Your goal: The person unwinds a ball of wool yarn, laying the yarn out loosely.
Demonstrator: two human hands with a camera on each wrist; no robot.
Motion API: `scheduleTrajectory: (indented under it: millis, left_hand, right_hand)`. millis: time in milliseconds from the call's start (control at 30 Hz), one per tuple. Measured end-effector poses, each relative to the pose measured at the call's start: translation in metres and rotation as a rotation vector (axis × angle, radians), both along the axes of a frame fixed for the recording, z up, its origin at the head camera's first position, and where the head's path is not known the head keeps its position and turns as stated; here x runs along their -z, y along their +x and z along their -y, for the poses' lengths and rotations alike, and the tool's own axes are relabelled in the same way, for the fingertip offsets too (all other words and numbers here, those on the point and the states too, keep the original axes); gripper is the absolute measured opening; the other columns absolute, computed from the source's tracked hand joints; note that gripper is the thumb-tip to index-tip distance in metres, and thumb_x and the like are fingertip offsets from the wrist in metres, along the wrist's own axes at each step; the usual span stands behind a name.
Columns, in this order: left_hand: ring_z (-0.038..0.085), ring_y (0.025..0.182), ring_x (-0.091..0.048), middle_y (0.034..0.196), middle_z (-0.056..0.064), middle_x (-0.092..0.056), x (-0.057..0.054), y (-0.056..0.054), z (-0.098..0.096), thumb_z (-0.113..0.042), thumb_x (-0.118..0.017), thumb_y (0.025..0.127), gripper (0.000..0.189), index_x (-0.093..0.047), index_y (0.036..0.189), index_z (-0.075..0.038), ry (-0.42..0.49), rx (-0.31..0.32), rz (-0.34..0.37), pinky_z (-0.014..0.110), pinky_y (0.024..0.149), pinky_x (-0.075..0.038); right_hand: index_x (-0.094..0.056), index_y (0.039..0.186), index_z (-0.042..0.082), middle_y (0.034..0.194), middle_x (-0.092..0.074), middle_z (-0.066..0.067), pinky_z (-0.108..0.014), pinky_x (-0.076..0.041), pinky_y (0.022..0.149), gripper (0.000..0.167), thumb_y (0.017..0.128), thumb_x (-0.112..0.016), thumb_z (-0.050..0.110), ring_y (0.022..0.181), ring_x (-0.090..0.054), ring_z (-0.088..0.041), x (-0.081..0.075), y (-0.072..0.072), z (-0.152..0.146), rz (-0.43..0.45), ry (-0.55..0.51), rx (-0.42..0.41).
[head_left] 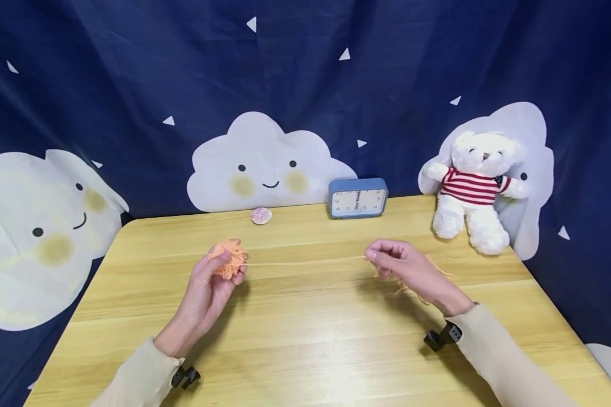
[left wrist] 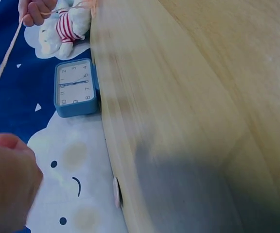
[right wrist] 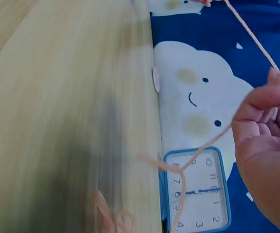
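Observation:
My left hand (head_left: pixel 209 288) grips a fluffy bundle of peach-orange yarn (head_left: pixel 230 261), thumb laid across its front. From the bundle a single strand of yarn (head_left: pixel 305 262) runs straight and level over the table to my right hand (head_left: pixel 407 268), which pinches it between thumb and fingertips. Beyond that pinch, loose yarn (right wrist: pixel 181 187) hangs below the right hand in the right wrist view, with a curled loop near the tabletop. In the left wrist view only part of the left hand (left wrist: pixel 8 182) shows, and the bundle is out of sight.
On the wooden table (head_left: pixel 295 339), a blue clock (head_left: pixel 358 199) stands at the back edge beside a small round pink disc (head_left: pixel 261 215). A white teddy bear (head_left: pixel 476 189) in a striped shirt sits at the back right. Behind hangs a dark blue curtain (head_left: pixel 305 73) with cloud shapes.

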State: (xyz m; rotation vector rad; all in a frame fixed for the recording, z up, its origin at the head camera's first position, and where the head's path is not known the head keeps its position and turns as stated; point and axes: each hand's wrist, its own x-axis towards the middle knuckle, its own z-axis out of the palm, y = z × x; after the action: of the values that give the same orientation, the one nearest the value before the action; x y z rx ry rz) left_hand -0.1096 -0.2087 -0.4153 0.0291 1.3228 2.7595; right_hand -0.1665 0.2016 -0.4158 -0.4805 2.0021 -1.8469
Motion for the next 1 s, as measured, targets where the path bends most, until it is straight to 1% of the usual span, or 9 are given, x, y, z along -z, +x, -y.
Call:
scheduleTrajectory:
  millis: [167, 233, 333, 433, 567, 700, 800, 900, 1000]
  left_hand:
    - [0.019, 0.1, -0.067, 0.127, 0.013, -0.063, 0.002, 0.003, 0.001, 0.011, -0.052, 0.107, 0.044, -0.057, 0.149, -0.001, -0.023, 0.128, -0.028, 0.024, 0.082, -0.058]
    - [0.02, 0.104, -0.067, 0.13, 0.013, -0.062, 0.002, 0.003, 0.001, 0.014, -0.053, 0.106, 0.048, -0.055, 0.151, -0.002, -0.031, 0.152, -0.043, 0.025, 0.084, -0.058]
    - [0.022, 0.106, -0.067, 0.129, 0.012, -0.063, 0.003, 0.003, 0.001, 0.013, -0.051, 0.106, 0.048, -0.054, 0.151, -0.002, -0.04, 0.143, -0.061, 0.025, 0.083, -0.057]
    - [0.024, 0.107, -0.07, 0.127, 0.013, -0.064, 0.003, 0.002, 0.002, 0.012, -0.049, 0.109, 0.045, -0.052, 0.152, 0.001, -0.057, 0.116, -0.069, 0.028, 0.088, -0.06]
    - [0.026, 0.112, -0.073, 0.127, 0.015, -0.067, 0.004, 0.002, 0.005, 0.008, -0.049, 0.111, 0.041, -0.052, 0.151, 0.0, -0.081, 0.096, -0.059, 0.033, 0.094, -0.061]
    - [0.026, 0.108, -0.071, 0.126, 0.014, -0.068, 0.005, 0.002, 0.007, 0.007, -0.048, 0.112, 0.039, -0.055, 0.149, -0.002, -0.067, 0.092, -0.055, 0.03, 0.085, -0.061]
    - [0.025, 0.104, -0.068, 0.124, 0.014, -0.067, 0.004, 0.001, 0.008, 0.007, -0.046, 0.112, 0.039, -0.054, 0.149, -0.001, -0.044, 0.108, -0.065, 0.028, 0.079, -0.058]
    - [0.024, 0.104, -0.067, 0.123, 0.016, -0.066, 0.004, 0.0, 0.009, 0.006, -0.045, 0.112, 0.038, -0.053, 0.148, 0.001, -0.028, 0.112, -0.068, 0.028, 0.078, -0.057]
    - [0.025, 0.103, -0.067, 0.123, 0.017, -0.066, 0.004, 0.0, 0.01, 0.007, -0.044, 0.111, 0.037, -0.053, 0.147, 0.002, -0.024, 0.096, -0.059, 0.027, 0.079, -0.058]
  right_hand:
    - [-0.071, 0.104, 0.007, 0.085, -0.057, 0.003, -0.021, -0.047, 0.064, 0.017, 0.114, -0.058, 0.01, 0.073, -0.05, -0.009, -0.003, -0.003, -0.007, 0.035, -0.214, 0.098]
    - [-0.071, 0.103, 0.006, 0.085, -0.058, 0.003, -0.02, -0.046, 0.064, 0.019, 0.114, -0.055, 0.007, 0.073, -0.05, -0.008, -0.004, -0.004, -0.01, 0.035, -0.295, 0.129]
    - [-0.07, 0.102, 0.006, 0.085, -0.059, 0.002, -0.019, -0.046, 0.063, 0.021, 0.115, -0.054, 0.005, 0.073, -0.05, -0.008, -0.005, -0.005, -0.015, 0.025, -0.373, 0.168]
    - [-0.071, 0.1, 0.007, 0.086, -0.061, 0.002, -0.017, -0.047, 0.062, 0.022, 0.115, -0.054, 0.005, 0.072, -0.052, -0.007, -0.005, -0.004, -0.023, 0.033, -0.421, 0.205]
    - [-0.072, 0.101, 0.007, 0.086, -0.062, 0.001, -0.016, -0.047, 0.062, 0.024, 0.115, -0.053, 0.003, 0.071, -0.053, -0.006, -0.005, -0.004, -0.036, 0.028, -0.465, 0.262]
    - [-0.074, 0.101, 0.006, 0.085, -0.064, 0.0, -0.017, -0.047, 0.063, 0.026, 0.114, -0.052, 0.001, 0.072, -0.054, -0.007, -0.004, -0.005, -0.046, 0.003, -0.511, 0.309]
    - [-0.075, 0.102, 0.004, 0.087, -0.067, -0.002, -0.017, -0.048, 0.063, 0.026, 0.114, -0.052, 0.0, 0.073, -0.056, -0.008, -0.003, -0.007, -0.054, 0.0, -0.562, 0.336]
    - [-0.075, 0.103, 0.001, 0.089, -0.069, -0.004, -0.018, -0.048, 0.062, 0.025, 0.114, -0.053, -0.001, 0.073, -0.057, -0.008, -0.004, -0.007, -0.061, 0.004, -0.601, 0.36]
    - [-0.075, 0.105, -0.002, 0.091, -0.071, -0.006, -0.018, -0.049, 0.062, 0.023, 0.113, -0.053, -0.001, 0.073, -0.058, -0.008, -0.003, -0.007, -0.07, 0.012, -0.616, 0.382]
